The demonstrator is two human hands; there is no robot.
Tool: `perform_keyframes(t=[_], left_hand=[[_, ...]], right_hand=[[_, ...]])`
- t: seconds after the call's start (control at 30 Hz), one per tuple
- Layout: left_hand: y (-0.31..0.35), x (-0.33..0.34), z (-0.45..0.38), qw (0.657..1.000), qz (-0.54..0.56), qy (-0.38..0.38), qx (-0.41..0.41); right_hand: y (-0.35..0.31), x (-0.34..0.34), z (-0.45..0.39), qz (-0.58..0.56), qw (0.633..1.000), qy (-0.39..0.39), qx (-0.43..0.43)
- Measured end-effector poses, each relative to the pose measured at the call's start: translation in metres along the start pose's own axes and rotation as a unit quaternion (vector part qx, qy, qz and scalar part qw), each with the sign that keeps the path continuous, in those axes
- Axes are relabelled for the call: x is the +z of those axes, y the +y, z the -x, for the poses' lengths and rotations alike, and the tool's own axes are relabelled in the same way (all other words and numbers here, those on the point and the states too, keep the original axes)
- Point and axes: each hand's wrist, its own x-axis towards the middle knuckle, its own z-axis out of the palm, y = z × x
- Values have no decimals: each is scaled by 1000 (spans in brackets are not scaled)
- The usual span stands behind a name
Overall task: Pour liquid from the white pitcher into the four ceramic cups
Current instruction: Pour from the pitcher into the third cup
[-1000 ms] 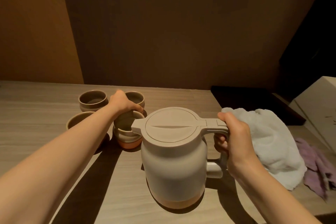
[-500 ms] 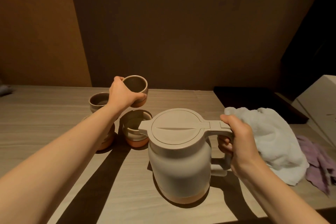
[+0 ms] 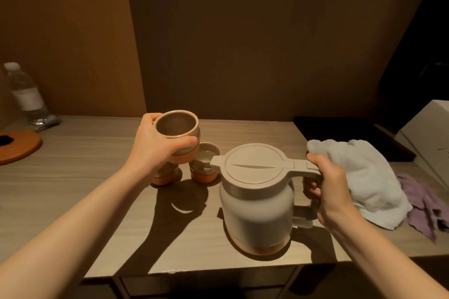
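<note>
Our left hand (image 3: 155,143) grips one cup (image 3: 178,135) by its side, fingers wrapped around its lower wall, holding it up off the table (image 3: 73,189) with its mouth open toward us and its inside looking dry. Our right hand (image 3: 326,192) is clenched around the handle of the pitcher (image 3: 257,201), thumb on top of the handle bar. The pitcher stands upright, lid shut, spout pointing to 9 o'clock, near the table's front edge.

Just past the lifted cup, at 12 o'clock from the pitcher's spout, a second cup (image 3: 204,165) rests on the table with pale liquid showing inside; the spout overlaps its near rim in our view. A third cup (image 3: 166,176) sits to its left, mostly hidden behind our left hand and the raised cup, only its orange base showing. So we count three cups in sight; a fourth cannot be made out.

At 3 o'clock from the pitcher lies one white towel (image 3: 359,182), bunched up, just behind our right hand, and one purple cloth (image 3: 425,209) lies touching it farther right. A white box (image 3: 430,138) sits at the right edge. Far left, at 9 o'clock, stand one bottle (image 3: 26,94) and one orange round mat (image 3: 17,148).
</note>
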Motion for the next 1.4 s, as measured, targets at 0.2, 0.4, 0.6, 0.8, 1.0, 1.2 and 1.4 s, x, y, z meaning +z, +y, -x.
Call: perform_keyframes(t=[0.2, 0.4, 0.6, 0.8, 1.0, 1.2, 1.4], left_hand=[[-28, -21, 49, 998, 58, -11, -35], [-50, -18, 78, 998, 36, -36, -43], [-55, -10, 90, 998, -1, -61, -18], [-56, -12, 83, 998, -20, -66, 7], [-53, -21, 69, 992, -90, -83, 34], [-48, -22, 60, 979, -161, -107, 58], [-49, -22, 57, 979, -165, -103, 62]], right_hand=[[2, -1, 8, -8, 1000, 5, -13], [0, 1, 13, 0, 999, -14, -42], [-3, 5, 11, 48, 996, -31, -64], [-9, 15, 8, 80, 993, -40, -72], [-13, 23, 3, 92, 990, -61, -83], [-20, 33, 1, 116, 987, -68, -83], [-25, 42, -1, 137, 984, -76, -83]])
